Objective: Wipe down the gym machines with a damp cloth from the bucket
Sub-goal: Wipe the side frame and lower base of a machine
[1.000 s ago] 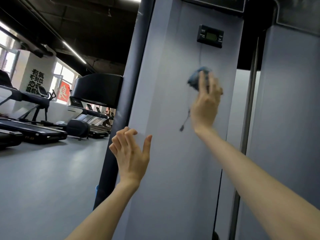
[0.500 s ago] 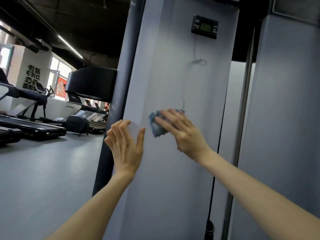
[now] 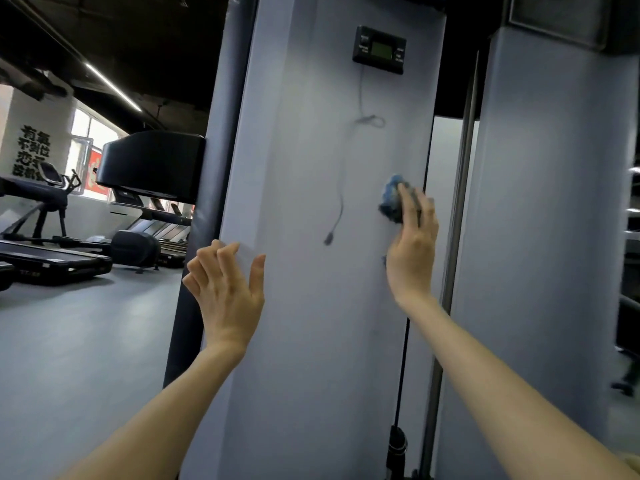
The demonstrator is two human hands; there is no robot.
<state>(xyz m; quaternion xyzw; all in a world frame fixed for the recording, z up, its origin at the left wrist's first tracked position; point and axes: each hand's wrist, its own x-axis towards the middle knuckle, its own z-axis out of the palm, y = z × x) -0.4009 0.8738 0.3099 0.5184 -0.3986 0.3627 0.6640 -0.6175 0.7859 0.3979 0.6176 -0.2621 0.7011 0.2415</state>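
From my screen I see the right hand [image 3: 410, 251] raised against the tall grey panel [image 3: 311, 323] of the machine, near the panel's right edge. Its fingers lie almost straight over the blue cloth [image 3: 390, 199] and press it flat on the panel. The cloth is bunched and mostly covered by the fingers, and this part is blurred. The thumb I cannot see.

The left hand [image 3: 225, 292] is lower, at the left edge of the same panel. It is spread, with the fingers a little bent and the thumb apart, and it holds nothing. If the fingertips touch the panel, I cannot tell.

Above the cloth sits a small black display [image 3: 380, 49], but its labels are too small to read. A thin cord [image 3: 341, 188] hangs from it, with a loop, and ends between the two hands. A steel rod [image 3: 460, 202] stands just right of the panel, and a black cable [image 3: 401, 375] runs down to the bottom edge, where it is cut off. Treadmills [image 3: 52, 258] stand far left.
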